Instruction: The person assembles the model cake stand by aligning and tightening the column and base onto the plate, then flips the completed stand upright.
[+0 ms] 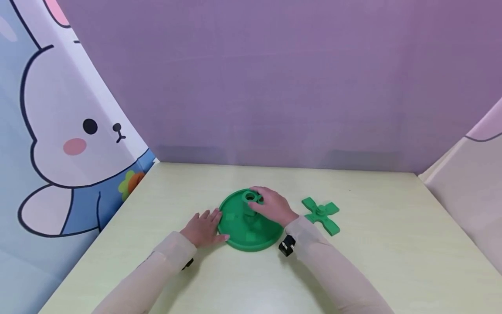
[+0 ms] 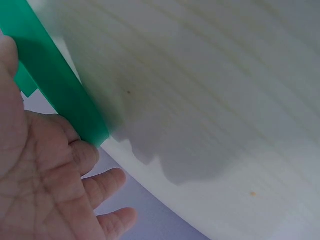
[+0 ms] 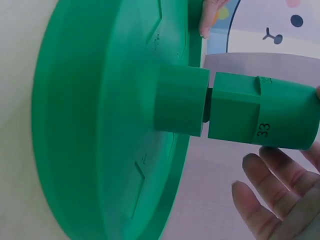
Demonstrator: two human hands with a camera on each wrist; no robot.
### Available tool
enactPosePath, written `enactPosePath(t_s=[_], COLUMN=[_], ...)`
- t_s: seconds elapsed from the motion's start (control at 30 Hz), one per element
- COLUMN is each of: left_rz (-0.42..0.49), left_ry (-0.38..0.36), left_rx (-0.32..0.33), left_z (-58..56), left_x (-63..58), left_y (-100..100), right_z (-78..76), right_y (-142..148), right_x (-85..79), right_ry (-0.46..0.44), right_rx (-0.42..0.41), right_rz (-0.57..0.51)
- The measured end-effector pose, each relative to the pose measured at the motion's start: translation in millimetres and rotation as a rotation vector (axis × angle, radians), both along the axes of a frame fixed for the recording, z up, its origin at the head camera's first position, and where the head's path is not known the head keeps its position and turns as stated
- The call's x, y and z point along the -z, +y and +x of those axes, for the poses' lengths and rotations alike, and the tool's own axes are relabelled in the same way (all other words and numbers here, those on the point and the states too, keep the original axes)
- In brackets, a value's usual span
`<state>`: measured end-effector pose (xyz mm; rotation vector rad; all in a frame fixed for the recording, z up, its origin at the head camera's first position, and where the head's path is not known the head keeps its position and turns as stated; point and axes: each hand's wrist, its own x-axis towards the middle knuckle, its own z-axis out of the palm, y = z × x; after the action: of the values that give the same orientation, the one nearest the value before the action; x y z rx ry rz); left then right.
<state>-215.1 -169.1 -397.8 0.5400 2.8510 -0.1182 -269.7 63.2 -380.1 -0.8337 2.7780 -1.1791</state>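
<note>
A green round disc base point(image 1: 237, 233) lies flat on the table, and a socket point(image 3: 181, 100) rises from its middle. Above that socket stands a green tubular piece point(image 3: 257, 110) marked 33; a narrow gap with a thinner dark green plug shows between the two. My right hand point(image 1: 276, 206) holds this tubular piece with curled thumb and fingers. On the left rim of the disc rests my left hand point(image 1: 201, 229), fingers spread and thumb over the edge. In the left wrist view its fingers touch the rim point(image 2: 60, 80). The piece's far side is hidden.
To the right of the disc, near my right wrist, lies a flat green cross-shaped piece point(image 1: 322, 210) with a round knob at its centre. A purple backdrop point(image 1: 274, 87) stands behind the pale table point(image 1: 392, 244), and a cartoon-printed cloth point(image 1: 59, 109) hangs at the left.
</note>
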Motion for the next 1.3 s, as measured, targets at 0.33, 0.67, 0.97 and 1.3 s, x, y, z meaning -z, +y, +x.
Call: enactPosePath(t_s=[0.33,0.67,0.97,1.3], left_rz=[0.019,0.056,0.043,0.047], left_ry=[0.007,-0.011,-0.011,-0.011], left_rx=[-0.008,-0.008,0.010,0.000], left_z=[0.6,2.1,-0.4,-2.2], left_x=[2.3,2.1,-0.2,1.3], left_y=[-2.0,-2.0,-1.6,-0.6], right_z=[-1.0,-0.5,-0.8,-3.7], right_y=[-2.6,0.0,-0.5,-1.5], right_x=[0.5,3.7,2.6,4.7], right_ry=[-0.056,-0.095,-0.083,-0.048], right_rx=[0.032,0.028,-0.002,0.070], right_rz=[-0.019,-0.045,-0.016,-0.016])
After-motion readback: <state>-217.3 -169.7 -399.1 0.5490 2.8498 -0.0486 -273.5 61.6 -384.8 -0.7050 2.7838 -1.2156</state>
